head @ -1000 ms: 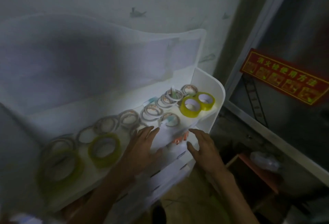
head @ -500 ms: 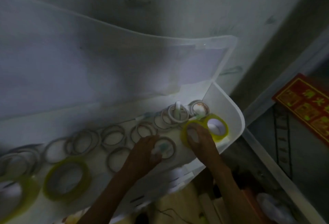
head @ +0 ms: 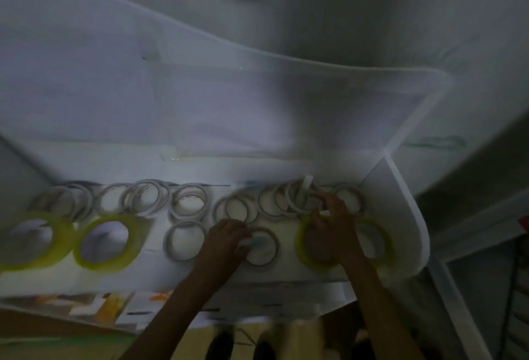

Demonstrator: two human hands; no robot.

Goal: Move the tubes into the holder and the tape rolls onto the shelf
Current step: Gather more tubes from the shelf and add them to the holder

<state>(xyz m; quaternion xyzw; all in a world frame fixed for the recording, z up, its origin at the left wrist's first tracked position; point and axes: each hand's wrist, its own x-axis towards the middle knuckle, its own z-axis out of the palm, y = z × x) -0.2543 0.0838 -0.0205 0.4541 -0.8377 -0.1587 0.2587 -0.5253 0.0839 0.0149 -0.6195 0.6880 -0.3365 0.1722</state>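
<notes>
Several thin grey-white tape rolls [head: 189, 200] and wider yellow-green tape rolls [head: 107, 242] lie flat on the white shelf [head: 412, 216]. My left hand [head: 226, 241] pinches a small pale blue tube [head: 254, 242] that lies inside a thin roll [head: 262, 248]. My right hand [head: 333, 228] reaches over a yellow-green roll [head: 305, 248] at the shelf's right end. Its fingertips curl on a small white tube [head: 325, 212] among the back rolls. Another white tube [head: 306, 186] stands up just beyond them. The view is dim and blurred.
A white back panel [head: 200, 96] rises behind the shelf against a grey wall. The shelf's raised right side curves round its end. Below the front edge lie white and orange boxes [head: 108, 306]. A metal frame [head: 458, 245] runs down at the right.
Both hands went from the shelf's front edge up onto the shelf. The left settled on the blue tube; the right passed over the yellow roll to the back rolls. The camera leaned closer.
</notes>
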